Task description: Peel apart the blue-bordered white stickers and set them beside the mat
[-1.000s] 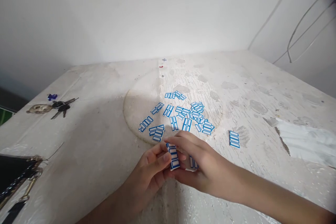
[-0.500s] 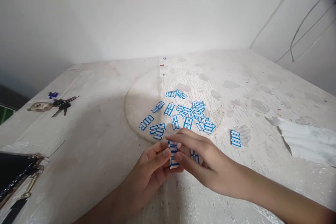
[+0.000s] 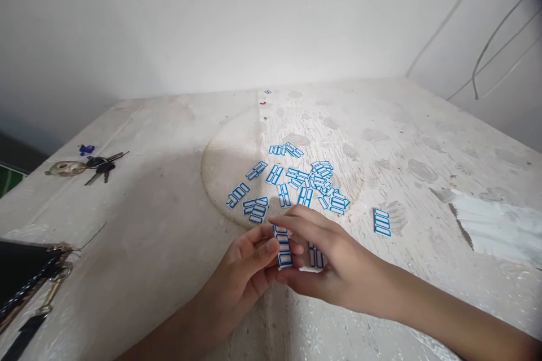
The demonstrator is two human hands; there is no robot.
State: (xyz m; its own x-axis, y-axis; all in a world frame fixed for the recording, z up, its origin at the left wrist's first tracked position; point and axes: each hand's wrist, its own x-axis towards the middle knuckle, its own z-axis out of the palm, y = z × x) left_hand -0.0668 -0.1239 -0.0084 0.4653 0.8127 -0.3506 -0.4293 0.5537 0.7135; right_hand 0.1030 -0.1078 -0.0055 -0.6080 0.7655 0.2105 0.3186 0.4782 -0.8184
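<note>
Between my two hands is a small white piece with a blue outline pattern [image 3: 283, 248], held upright close to the table. My left hand [image 3: 249, 259] pinches its left side with the thumb in front and the fingers behind. My right hand [image 3: 334, 254] reaches over from the right, its index fingertip at the piece's top edge and its thumb by the bottom edge. A second blue-patterned piece [image 3: 315, 257] shows in the gap under my right palm; whether it is held or lies on the table I cannot tell. Just beyond my hands lie several similar loose pieces [image 3: 305, 197], some overlapping.
A lone blue-patterned piece [image 3: 381, 222] lies to the right, near a torn white sheet [image 3: 495, 225]. Keys [image 3: 101, 166] with a fob lie at left, beside a small blue object [image 3: 86, 150]. A black bag [image 3: 25, 276] with a metal clip occupies the left front. The wall [image 3: 254, 22] stands behind the plastic-covered table.
My right thumb has slid down from the front of the held piece to its bottom edge, showing more of the pattern. The piece has tilted slightly; the view has shifted a little.
</note>
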